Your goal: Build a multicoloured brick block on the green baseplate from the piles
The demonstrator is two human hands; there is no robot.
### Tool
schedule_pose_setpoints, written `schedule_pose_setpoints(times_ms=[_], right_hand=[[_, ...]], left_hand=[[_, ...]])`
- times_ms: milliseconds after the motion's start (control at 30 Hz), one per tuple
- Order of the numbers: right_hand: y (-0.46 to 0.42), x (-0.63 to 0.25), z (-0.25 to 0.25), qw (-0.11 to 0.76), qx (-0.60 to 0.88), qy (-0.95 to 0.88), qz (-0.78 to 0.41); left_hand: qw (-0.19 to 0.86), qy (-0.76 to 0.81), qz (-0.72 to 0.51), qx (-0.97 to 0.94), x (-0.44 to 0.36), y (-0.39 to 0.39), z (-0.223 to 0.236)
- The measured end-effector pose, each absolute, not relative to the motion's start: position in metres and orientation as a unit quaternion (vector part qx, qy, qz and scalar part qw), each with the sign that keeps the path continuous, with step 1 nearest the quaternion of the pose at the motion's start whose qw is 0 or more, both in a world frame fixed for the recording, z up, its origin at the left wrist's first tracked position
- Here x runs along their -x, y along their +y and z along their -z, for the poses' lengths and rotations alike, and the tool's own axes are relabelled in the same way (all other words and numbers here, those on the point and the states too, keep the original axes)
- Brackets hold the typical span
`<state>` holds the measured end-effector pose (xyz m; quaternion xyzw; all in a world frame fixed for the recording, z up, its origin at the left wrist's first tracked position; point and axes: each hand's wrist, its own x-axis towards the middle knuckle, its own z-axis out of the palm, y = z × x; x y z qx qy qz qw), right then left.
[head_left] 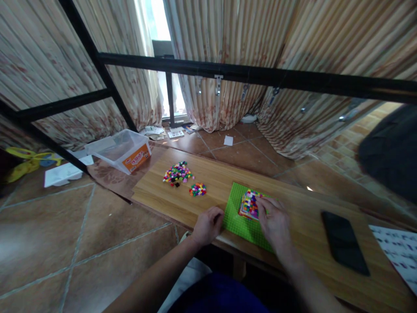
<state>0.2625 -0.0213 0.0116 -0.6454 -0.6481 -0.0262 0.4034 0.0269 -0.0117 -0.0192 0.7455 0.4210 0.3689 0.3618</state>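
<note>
A green studded baseplate (232,213) lies on the wooden bench. On it stands a low block built of small multicoloured bricks (249,204). My right hand (275,219) reaches over the right side of this block, thumb and fingers pinched together at its top; whatever is between the fingertips is hidden. Beside the plate's left edge my left hand (208,225) rests with its fingers curled in, and I cannot see what they hold, if anything. To the left lie a small pile of loose bricks (197,189) and a larger pile of loose bricks (178,173).
A black phone (345,242) lies on the right of the bench (302,217), with a printed sheet (397,248) beyond it. A clear plastic bin (120,150) with an orange label stands past the left end. A black metal frame (202,67) crosses above, before striped curtains.
</note>
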Motion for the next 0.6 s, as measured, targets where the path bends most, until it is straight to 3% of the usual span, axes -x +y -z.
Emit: schedule_pose_setpoints(times_ms=[300,467,600], right_hand=[[-0.033,-0.256,-0.032,0.497,0.677,-0.539,-0.063],[-0.066,-0.263,-0.025,0.485,0.708,-0.507,-0.077],[-0.086,-0.260,-0.019,0.455,0.709,-0.532,-0.082]], left_hand=[[0.369,0.442,-0.371,-0.729,-0.014,-0.010,0.013],[0.207,0.553,-0.422,-0.688,0.018,0.009,0.016],[0.121,0.586,-0.372,-0.709,0.033,0.036,0.017]])
